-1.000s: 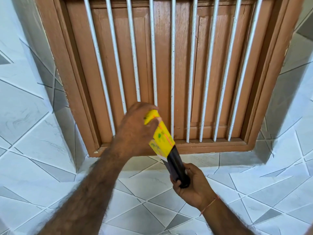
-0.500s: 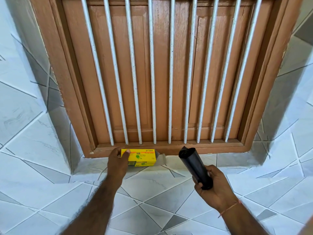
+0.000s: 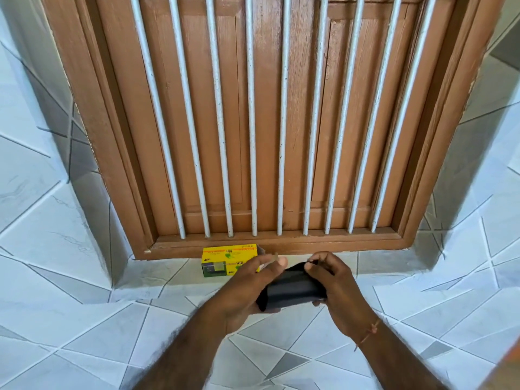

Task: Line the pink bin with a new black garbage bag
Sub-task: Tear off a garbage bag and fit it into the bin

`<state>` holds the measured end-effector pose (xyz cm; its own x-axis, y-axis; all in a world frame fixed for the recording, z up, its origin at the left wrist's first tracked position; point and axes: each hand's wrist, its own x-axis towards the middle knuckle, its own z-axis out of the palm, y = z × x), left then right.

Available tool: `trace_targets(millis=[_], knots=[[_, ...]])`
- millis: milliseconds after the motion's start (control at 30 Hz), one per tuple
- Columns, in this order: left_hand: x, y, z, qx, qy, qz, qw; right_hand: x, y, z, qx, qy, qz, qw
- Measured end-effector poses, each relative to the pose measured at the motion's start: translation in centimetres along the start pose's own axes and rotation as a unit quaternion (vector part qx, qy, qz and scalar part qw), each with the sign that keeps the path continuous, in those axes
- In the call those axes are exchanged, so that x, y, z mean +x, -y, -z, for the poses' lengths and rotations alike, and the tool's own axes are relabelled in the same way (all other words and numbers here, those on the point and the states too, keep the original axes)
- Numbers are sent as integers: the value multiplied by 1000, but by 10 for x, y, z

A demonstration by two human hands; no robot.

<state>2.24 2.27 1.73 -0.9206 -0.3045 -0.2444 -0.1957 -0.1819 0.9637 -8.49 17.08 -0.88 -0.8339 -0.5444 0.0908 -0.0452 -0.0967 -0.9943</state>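
Garbage bag roll (image 3: pixel 292 291), black, sits between both hands below the barred window (image 3: pixel 267 122). The left hand (image 3: pixel 247 288) cradles it while the right hand (image 3: pixel 334 285) pinches its top edge, likely to peel one bag free. Its yellow box (image 3: pixel 225 261) rests on the sill; no pink bin shows.

Two bare forearms reach in from below, both uncovered as far as the frame shows — no sleeve on either. The left forearm (image 3: pixel 180 344) is thickly haired along its outer side, with dark hair running up to the wrist. The left hand (image 3: pixel 247 282) wears nothing. The right hand (image 3: pixel 334 282) has bare fingers too, but round its wrist sits a thin orange-red thread (image 3: pixel 368 332) — knotted, with a short loose end hanging off. Fingernails are short.
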Motion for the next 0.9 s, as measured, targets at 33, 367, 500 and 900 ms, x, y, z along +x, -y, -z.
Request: trace_targets(millis=[33, 367, 500, 900], knots=[[0, 1, 4, -19, 13, 13, 1000, 1, 2, -4, -25, 8, 18, 999], [-2, 15, -1, 48, -134, -180, 973, -15, -3, -43, 265, -24, -161, 950], [-2, 18, -17, 143, -183, -194, 953, -21, -5, -64, 364, 45, -233, 901], [2, 4, -2, 56, -266, -152, 950, -11, -7, -45, 372, 44, -278, 885]])
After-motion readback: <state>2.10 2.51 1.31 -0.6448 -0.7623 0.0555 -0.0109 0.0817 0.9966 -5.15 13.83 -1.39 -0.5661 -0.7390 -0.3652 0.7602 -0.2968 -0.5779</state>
